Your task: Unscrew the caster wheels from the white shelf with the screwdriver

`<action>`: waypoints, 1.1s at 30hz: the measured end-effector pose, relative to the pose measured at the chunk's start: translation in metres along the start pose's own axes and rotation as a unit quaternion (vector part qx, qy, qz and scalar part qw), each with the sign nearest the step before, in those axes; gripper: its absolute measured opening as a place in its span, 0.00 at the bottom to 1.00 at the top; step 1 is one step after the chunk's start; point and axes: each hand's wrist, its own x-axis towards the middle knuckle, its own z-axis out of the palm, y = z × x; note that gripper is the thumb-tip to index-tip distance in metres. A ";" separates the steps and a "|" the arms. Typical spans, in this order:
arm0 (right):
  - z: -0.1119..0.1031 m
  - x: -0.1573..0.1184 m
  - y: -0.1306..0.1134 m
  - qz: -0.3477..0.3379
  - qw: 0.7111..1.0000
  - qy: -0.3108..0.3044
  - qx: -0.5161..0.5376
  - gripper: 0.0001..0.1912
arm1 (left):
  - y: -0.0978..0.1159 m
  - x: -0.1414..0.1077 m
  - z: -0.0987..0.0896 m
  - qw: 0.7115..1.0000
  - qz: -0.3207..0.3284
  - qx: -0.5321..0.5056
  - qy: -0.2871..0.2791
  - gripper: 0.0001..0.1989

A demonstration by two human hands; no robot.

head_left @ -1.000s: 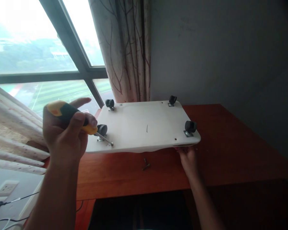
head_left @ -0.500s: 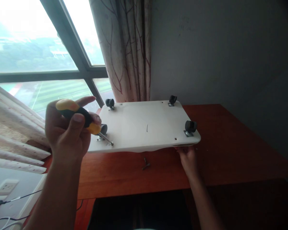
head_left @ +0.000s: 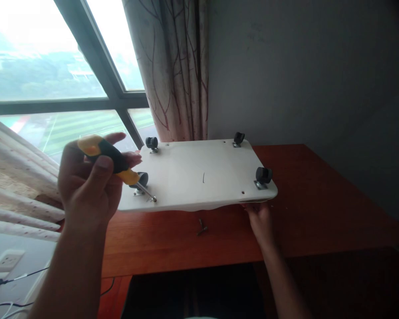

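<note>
My left hand (head_left: 89, 181) holds a yellow-and-black screwdriver (head_left: 111, 155), its index finger stretched out. The shaft slants down to the right, and its tip meets the white board (head_left: 186, 173) near the front left corner, where a screw or hole is too small to make out. At the board's front right edge, my right hand (head_left: 260, 219) grips from below, its fingers partly hidden underneath. On the upturned board are black casters at the corners: a front left caster (head_left: 141, 179) partly behind the screwdriver, a front right caster (head_left: 263, 175), and two at the back.
The board is on a reddish wooden table (head_left: 312, 199). A few loose screws or bolts (head_left: 201, 227) lie on the wood in front of the board. A window and curtain (head_left: 176, 66) stand behind; a wall socket (head_left: 9, 260) with cables is at the lower left.
My left hand has shifted slightly left and its fingers have loosened and spread around the screwdriver handle. The screwdriver tip stays at the same spot. My right hand has not visibly moved.
</note>
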 end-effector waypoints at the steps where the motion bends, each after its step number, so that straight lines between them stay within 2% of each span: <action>1: 0.000 0.000 -0.001 0.011 1.000 0.002 0.011 0.21 | 0.000 0.001 0.000 1.000 0.002 0.001 -0.007 0.13; 7: 0.002 0.002 -0.002 0.042 0.997 0.010 0.061 0.20 | 0.002 0.003 0.002 0.998 -0.055 -0.036 0.015 0.27; 9: 0.001 0.003 -0.001 0.045 0.997 0.010 0.064 0.20 | 0.003 0.002 0.001 0.998 -0.060 -0.018 0.015 0.23; 12: -0.008 0.000 -0.002 0.051 0.997 -0.012 0.048 0.17 | 0.004 0.001 0.000 1.000 -0.014 0.024 0.008 0.14; 15: -0.025 -0.006 -0.008 0.054 0.997 -0.048 -0.034 0.15 | 0.003 0.002 -0.001 0.999 0.015 0.034 -0.006 0.15; 18: -0.042 -0.014 -0.021 0.052 0.987 -0.073 -0.136 0.18 | 0.003 0.002 -0.001 1.000 0.002 0.021 -0.006 0.19; 21: -0.045 -0.022 -0.047 0.048 0.970 -0.143 -0.190 0.19 | 0.004 0.001 -0.001 1.000 -0.027 -0.013 0.000 0.27; 24: -0.031 -0.030 -0.086 0.030 0.941 -0.268 -0.205 0.17 | 0.007 -0.001 0.000 0.999 -0.036 -0.031 -0.011 0.26; 27: -0.003 -0.036 -0.127 -0.019 0.923 -0.359 -0.138 0.16 | 0.010 -0.002 0.002 1.000 -0.015 0.001 -0.006 0.17; 29: 0.021 -0.036 -0.149 -0.066 0.918 -0.380 -0.091 0.15 | 0.009 -0.001 0.003 1.000 0.003 0.025 -0.008 0.13; 33: 0.071 -0.025 -0.174 -0.130 0.918 -0.364 -0.086 0.12 | 0.004 0.004 0.007 0.999 0.030 0.005 -0.010 0.14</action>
